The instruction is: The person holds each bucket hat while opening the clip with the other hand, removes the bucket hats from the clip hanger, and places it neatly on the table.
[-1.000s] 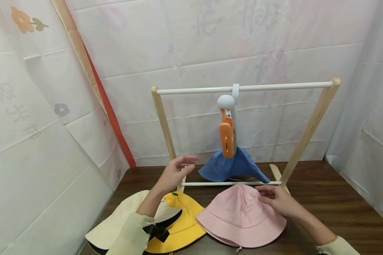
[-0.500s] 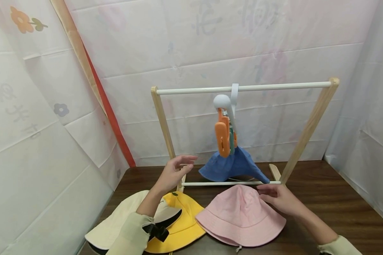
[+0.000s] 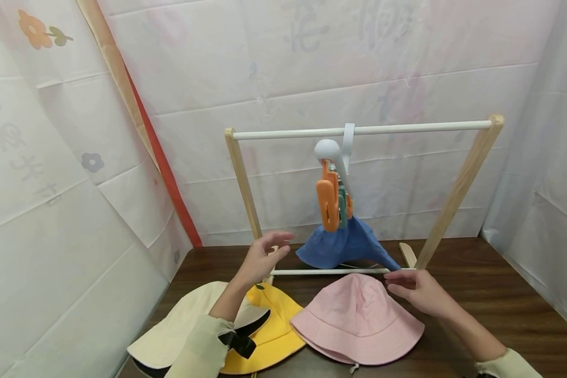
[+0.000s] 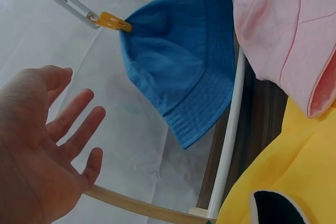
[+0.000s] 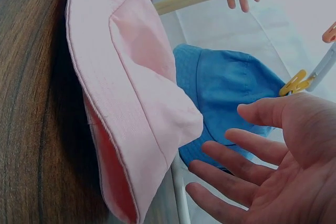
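Note:
A blue bucket hat (image 3: 335,247) hangs by its crown from a yellow clip (image 4: 114,22) on a white clip hanger (image 3: 328,149). To its left, my left hand (image 3: 263,257) hovers with loosely spread fingers and holds nothing. My right hand (image 3: 420,291) is beside the crown of a pink bucket hat (image 3: 356,320) on the table, fingers apart. In the head view its fingertips overlap the blue brim's right corner; the right wrist view shows nothing gripped. A yellow hat (image 3: 269,336) and a cream hat (image 3: 179,325) lie under my left forearm.
A wooden rack with a white top bar (image 3: 406,128) stands on the dark wood table (image 3: 491,278). Orange clips (image 3: 328,205) and a green clip (image 3: 342,210) hang from the hanger. White sheets (image 3: 283,63) enclose the back and sides.
The hanger has turned slightly, its near clips swinging left so the green clip shows. My right hand has shifted a little right and up from the pink hat. My left hand barely moves.

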A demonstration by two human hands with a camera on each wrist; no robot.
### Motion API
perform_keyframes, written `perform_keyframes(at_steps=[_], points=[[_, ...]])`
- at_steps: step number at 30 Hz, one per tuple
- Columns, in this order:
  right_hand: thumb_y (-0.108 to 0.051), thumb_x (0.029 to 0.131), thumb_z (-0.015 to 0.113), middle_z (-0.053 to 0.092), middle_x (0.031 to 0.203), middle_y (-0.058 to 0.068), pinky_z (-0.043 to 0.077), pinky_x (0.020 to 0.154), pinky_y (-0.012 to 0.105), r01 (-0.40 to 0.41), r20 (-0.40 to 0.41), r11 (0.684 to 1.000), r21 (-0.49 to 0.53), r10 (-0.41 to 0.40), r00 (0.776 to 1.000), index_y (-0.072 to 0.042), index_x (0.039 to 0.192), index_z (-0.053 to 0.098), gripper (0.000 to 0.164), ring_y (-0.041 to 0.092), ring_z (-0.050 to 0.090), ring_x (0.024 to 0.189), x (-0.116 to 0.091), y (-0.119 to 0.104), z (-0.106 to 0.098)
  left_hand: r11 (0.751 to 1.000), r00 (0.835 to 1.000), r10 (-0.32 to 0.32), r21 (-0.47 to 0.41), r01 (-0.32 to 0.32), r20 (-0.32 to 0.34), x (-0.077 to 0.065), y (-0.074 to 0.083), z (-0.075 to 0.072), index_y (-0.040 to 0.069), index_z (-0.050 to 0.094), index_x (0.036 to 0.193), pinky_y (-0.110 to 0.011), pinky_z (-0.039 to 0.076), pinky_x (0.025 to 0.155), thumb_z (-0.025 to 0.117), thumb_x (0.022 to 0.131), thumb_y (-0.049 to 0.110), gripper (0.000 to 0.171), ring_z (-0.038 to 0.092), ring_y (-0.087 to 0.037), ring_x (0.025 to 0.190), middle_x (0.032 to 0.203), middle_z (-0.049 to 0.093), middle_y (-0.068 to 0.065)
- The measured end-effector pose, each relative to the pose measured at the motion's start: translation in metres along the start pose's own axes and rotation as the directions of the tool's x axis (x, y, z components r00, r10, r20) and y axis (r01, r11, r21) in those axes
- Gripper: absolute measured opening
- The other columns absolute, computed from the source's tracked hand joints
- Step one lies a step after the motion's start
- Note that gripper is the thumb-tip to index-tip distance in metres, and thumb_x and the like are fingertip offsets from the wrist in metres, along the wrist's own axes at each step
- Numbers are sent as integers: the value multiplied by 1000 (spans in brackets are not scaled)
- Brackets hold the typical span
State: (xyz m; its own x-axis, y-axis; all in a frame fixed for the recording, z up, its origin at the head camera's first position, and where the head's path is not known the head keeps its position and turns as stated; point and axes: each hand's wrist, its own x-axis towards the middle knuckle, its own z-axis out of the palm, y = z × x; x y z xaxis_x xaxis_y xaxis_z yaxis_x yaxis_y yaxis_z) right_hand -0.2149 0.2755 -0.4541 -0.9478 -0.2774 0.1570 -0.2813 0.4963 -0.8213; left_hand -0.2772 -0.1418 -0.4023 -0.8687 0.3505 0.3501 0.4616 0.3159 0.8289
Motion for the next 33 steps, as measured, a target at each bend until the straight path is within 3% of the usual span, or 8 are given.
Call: perform_keyframes(at_steps=[8,15,29,33], points=[[-4,103,76,82,123,30,61,85,16,-9,-15,1000,-8,8,1000,18,129,74,34,-12,71,100,0,-6,0,1000,1000,14,15,-14,-16,4,-3,9,3,67,150,-55,48,112,68,112,13,39,69,-42,137,150,74,-21],[-5,103,78,83,120,29,61,84,16,-1,-53,1000,-23,0,999,14,127,76,31,-11,72,98,0,-14,0,999,1000,30,16,-30,-9,6,-6,15,3,67,151,-50,51,111,66,112,10,39,69,-43,139,151,73,-20],[-4,103,76,83,119,28,64,74,23,53,-112,998,-38,-57,992,11,125,78,26,-5,74,86,4,-27,-13,998,998,58,-15,-58,-1,11,-5,23,2,66,151,-60,52,119,66,112,8,39,67,-48,143,153,71,-23],[-4,104,76,83,118,27,63,73,23,54,-128,996,-64,-62,990,10,125,79,26,-7,73,89,5,-30,-16,999,999,52,-14,-52,-2,15,-6,26,2,66,151,-62,52,120,66,112,9,39,67,-47,143,153,71,-23]])
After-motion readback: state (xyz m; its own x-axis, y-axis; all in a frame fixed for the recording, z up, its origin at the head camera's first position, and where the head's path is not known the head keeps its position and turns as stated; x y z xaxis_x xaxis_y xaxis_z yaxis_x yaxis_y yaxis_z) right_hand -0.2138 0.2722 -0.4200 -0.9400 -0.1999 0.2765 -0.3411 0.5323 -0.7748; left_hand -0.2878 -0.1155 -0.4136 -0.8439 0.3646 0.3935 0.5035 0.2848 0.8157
